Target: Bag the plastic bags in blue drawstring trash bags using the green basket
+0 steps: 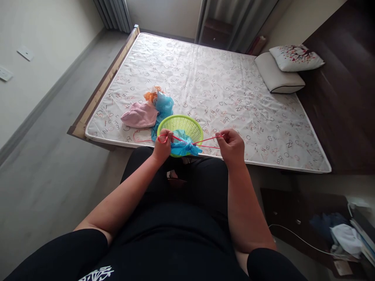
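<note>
A red string [206, 139] runs taut between my two hands and passes round a bunched blue plastic bag [185, 147]. My left hand [163, 146] is closed on the string at the left of the bag. On the right, my right hand [232, 146] pinches the string between thumb and fingers, pulled away from the bag. The blue bag lies over the near rim of a green plastic basket [180, 118], which sits at the mattress edge by my knees. Whether the string is knotted at the bag I cannot tell.
On the letter-print mattress [205, 89] lie a pink cloth [140, 116], another blue plastic bag [165, 106] and an orange plastic bag [151, 95]. Pillows [279, 74] rest at the headboard end. A dark bedside cabinet [293, 210] with a white cable stands to my right.
</note>
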{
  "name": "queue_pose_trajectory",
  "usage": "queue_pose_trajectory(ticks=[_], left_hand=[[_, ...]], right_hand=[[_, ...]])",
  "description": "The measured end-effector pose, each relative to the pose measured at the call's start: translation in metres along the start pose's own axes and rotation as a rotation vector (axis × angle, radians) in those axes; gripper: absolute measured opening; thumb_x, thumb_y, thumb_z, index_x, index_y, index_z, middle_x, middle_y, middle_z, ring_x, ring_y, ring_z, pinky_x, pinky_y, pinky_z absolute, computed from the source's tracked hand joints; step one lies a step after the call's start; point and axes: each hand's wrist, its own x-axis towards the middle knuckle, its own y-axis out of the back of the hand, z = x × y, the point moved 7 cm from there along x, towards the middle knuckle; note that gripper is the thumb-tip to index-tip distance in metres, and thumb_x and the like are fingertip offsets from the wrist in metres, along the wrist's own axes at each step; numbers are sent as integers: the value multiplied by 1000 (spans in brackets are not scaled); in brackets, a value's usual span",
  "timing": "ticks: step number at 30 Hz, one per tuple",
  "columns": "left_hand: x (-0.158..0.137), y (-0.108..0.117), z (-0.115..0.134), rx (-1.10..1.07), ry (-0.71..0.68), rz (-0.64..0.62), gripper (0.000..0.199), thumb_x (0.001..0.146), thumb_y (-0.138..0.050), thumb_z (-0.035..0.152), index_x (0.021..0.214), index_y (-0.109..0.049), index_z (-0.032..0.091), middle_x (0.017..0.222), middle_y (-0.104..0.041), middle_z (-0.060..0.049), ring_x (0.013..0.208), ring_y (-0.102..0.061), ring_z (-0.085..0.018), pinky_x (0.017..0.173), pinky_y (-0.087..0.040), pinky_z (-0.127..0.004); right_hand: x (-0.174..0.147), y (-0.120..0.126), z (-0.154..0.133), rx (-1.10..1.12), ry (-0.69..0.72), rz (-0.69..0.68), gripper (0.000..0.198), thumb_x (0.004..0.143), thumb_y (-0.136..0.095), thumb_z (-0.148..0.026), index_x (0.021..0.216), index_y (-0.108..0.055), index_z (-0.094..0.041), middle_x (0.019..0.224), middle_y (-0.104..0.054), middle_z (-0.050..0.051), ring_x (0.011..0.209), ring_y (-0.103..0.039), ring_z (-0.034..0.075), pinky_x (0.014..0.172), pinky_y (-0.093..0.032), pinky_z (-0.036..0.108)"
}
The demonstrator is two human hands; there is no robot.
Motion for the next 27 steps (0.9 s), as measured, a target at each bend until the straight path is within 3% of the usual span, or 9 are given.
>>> queue_pose_trajectory(ticks=[8, 14, 19, 21, 24, 27], left_hand=[[7, 17, -9, 151, -39, 89, 28, 114, -49, 43, 91, -53, 26, 75, -66, -2, 70, -64, -21, 76, -53, -38], [22, 35, -17, 168, 24, 73, 24, 111, -54, 31, 90, -64, 23, 97, -78, -7, 93, -73, -24, 90, -54, -35], [33, 45, -17, 262, 29, 41, 20, 105, -60, 28, 86, -64, 24, 84, -73, -4, 82, -66, -24, 84, -50, -34], [34, 46, -23, 271, 54, 40, 19, 103, -62, 29, 85, -64, 25, 80, -71, -4, 78, -64, -23, 81, -50, -34], [35, 50, -38, 236, 134, 32, 20, 100, -64, 31, 82, -64, 25, 78, -69, -4, 77, -64, -24, 78, -50, -35], [34, 59, -47, 210, 159, 21, 21, 99, -64, 34, 80, -62, 25, 79, -72, -6, 80, -68, -26, 82, -53, -37]], right_hand=[[0, 10, 1, -210, 30, -26, 19, 91, -72, -42, 86, -67, -24, 66, -52, -4, 63, -47, 15, 69, -40, 34], [1, 3, 20, -96, -20, -167, 20, 85, -75, -42, 91, -69, -24, 68, -50, -5, 64, -46, 15, 67, -39, 33], [7, -2, 29, -304, 48, -138, 11, 88, -68, -35, 91, -67, -24, 66, -56, -3, 62, -50, 17, 71, -41, 34], [9, -9, 29, -410, 64, -208, 10, 90, -68, -35, 88, -67, -25, 67, -60, -1, 63, -52, 18, 70, -39, 34], [7, -24, 25, -504, 86, -417, 15, 93, -69, -38, 84, -68, -25, 69, -64, 2, 63, -52, 19, 65, -36, 34], [-2, -36, 15, -428, 148, -551, 19, 99, -65, -41, 91, -74, -25, 84, -73, 4, 74, -61, 20, 69, -42, 33]])
